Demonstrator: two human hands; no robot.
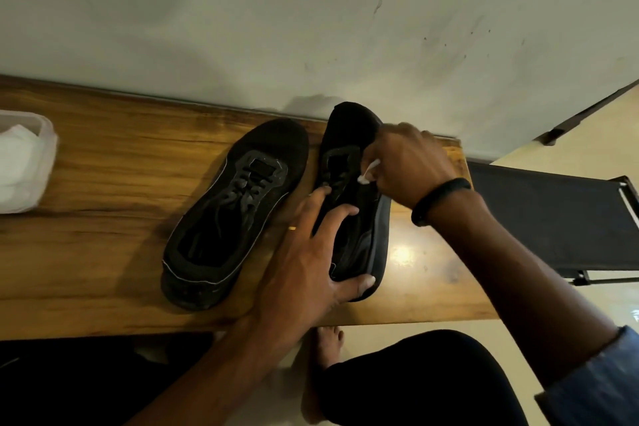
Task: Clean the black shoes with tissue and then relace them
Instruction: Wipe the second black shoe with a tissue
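Black tilted shoe (359,239) right of centre: your left hand (304,259) grips it, your right hand (411,166) pinches tissue (367,174) against it.

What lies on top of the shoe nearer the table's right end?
The left hand grips the shoe's heel and laces; the right hand pinches a white tissue over the tongue. That hand hides part of the forefoot.
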